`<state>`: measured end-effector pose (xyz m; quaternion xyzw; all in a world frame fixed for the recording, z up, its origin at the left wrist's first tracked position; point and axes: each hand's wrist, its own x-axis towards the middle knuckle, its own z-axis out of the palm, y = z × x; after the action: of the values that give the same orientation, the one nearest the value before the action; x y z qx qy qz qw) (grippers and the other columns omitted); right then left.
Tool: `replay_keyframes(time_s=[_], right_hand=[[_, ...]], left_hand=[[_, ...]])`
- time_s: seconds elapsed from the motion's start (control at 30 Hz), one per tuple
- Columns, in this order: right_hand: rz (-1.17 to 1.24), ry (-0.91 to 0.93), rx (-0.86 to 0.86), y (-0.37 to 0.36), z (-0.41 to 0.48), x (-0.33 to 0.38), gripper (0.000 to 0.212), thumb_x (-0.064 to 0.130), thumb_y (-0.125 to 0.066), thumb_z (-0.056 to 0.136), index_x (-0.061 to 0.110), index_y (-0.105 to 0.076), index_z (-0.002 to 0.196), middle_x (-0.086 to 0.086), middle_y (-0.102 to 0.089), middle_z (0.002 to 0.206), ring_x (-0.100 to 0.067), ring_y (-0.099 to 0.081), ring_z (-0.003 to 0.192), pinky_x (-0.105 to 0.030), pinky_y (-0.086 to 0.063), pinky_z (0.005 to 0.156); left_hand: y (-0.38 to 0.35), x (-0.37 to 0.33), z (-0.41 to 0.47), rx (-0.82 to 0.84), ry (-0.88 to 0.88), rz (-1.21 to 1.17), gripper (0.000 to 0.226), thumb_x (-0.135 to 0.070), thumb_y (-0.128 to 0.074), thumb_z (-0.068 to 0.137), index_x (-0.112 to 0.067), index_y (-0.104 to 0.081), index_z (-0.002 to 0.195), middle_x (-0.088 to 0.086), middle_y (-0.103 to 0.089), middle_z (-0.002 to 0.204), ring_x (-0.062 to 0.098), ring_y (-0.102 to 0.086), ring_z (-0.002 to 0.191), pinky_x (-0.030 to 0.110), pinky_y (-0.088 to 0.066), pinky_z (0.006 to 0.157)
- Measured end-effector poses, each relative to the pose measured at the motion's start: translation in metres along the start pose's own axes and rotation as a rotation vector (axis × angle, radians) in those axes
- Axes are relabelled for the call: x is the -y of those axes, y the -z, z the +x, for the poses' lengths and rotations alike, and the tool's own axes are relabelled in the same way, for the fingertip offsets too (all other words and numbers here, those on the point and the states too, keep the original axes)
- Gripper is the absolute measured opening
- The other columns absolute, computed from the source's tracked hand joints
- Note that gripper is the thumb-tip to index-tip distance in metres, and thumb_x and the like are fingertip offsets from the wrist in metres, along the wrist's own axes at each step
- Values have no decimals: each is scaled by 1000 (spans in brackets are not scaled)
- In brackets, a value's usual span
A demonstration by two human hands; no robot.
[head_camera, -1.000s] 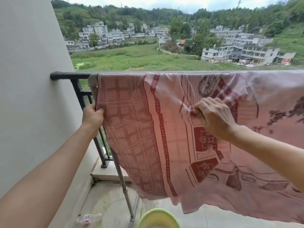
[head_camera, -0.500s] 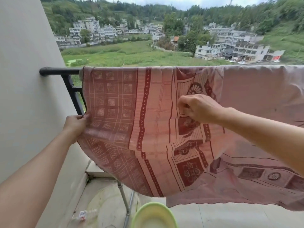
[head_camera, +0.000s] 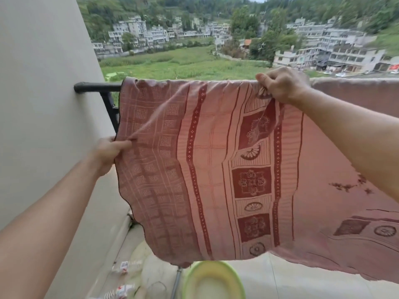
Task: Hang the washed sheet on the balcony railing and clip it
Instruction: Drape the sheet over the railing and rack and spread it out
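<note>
A pink sheet point(head_camera: 211, 169) with dark red patterns hangs over the black balcony railing point(head_camera: 95, 87), which shows only at its left end by the wall. My left hand point(head_camera: 108, 154) pinches the sheet's left edge, halfway down the hanging part. Up at rail height, my right hand point(head_camera: 280, 85) grips a bunch of the cloth. The sheet's lower edge is lifted off the floor toward me. No clip is in view.
A pale wall point(head_camera: 43, 104) closes the left side. On the tiled floor below stand a green-and-yellow basin point(head_camera: 213, 281) and several clear plastic bottles point(head_camera: 123, 277). A metal pipe point(head_camera: 176, 283) runs beside the basin. Beyond the rail lie fields and houses.
My right hand has risen from the middle of the sheet to the rail top, taking cloth with it. My left hand stays on the left edge and draws it outward.
</note>
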<state>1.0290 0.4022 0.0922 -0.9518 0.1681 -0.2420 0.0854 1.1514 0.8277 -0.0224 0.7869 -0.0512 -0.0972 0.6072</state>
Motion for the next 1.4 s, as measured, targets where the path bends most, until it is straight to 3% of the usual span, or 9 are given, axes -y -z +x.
replay_keyframes(time_s=[0.1,0.23,0.33,0.5,0.6,0.7,0.97,1.17,1.4], right_hand=[[225,12,1,3,-3,-5,33,54,-52,92,30,-71,84,7,-69,73,-21,-63,66,-29,-45,51],[267,-25,-116,4,5,-11,33,42,-62,90,14,-72,78,-6,-71,76,-29,-63,69,-43,-56,65],[233,-63,-197,3,12,-15,31,41,-57,93,19,-61,71,-2,-63,73,-31,-62,76,-42,-53,69],[-39,54,-66,-11,-2,-15,63,74,-19,89,30,-57,111,-3,-68,98,-26,-60,88,-45,-42,91],[-181,97,-18,-8,-4,-12,69,74,-11,89,26,-57,105,-7,-63,96,-25,-55,86,-50,-40,95],[-203,87,55,-1,3,-13,71,75,-12,89,23,-61,89,-5,-62,83,-25,-56,78,-36,-46,71],[131,-68,-106,0,30,-24,60,57,-54,90,17,-40,48,5,-45,49,-17,-43,49,-27,-34,54],[-6,220,-221,-18,1,-21,56,70,-32,91,28,-57,118,5,-67,108,-19,-60,90,-34,-42,78],[-43,226,-94,2,-1,-40,58,67,-30,93,26,-62,119,-6,-70,103,-23,-61,84,-32,-42,67]], left_hand=[[-17,-43,6,1,-121,-203,39,-27,-72,83,-5,-64,114,8,-71,105,17,-71,82,26,-56,61],[-35,-82,33,-356,-246,-125,23,-32,-72,80,-21,-59,65,4,-63,81,19,-59,68,38,-54,67],[-28,-107,49,-582,-261,-65,22,-35,-70,76,-24,-54,66,-1,-59,81,15,-53,69,27,-48,65],[-21,-122,56,-812,-230,151,29,-28,-62,83,-22,-47,59,5,-67,99,17,-62,86,21,-42,70],[-22,-121,65,-793,-214,251,16,-30,-61,84,-16,-67,85,11,-69,111,26,-65,102,28,-49,81],[-30,-128,75,-785,-235,357,23,-27,-55,87,-9,-67,93,17,-67,112,33,-61,106,34,-47,87],[-63,-145,90,-767,-311,456,30,-24,-44,95,-5,-62,109,20,-61,122,37,-52,118,39,-42,94],[-51,-154,102,-733,-134,517,35,-18,-56,88,-4,-59,120,18,-58,130,35,-53,121,39,-43,99],[-100,-172,79,-566,-519,928,53,-21,-59,87,-6,-39,134,25,-46,135,42,-45,123,57,-33,103]])
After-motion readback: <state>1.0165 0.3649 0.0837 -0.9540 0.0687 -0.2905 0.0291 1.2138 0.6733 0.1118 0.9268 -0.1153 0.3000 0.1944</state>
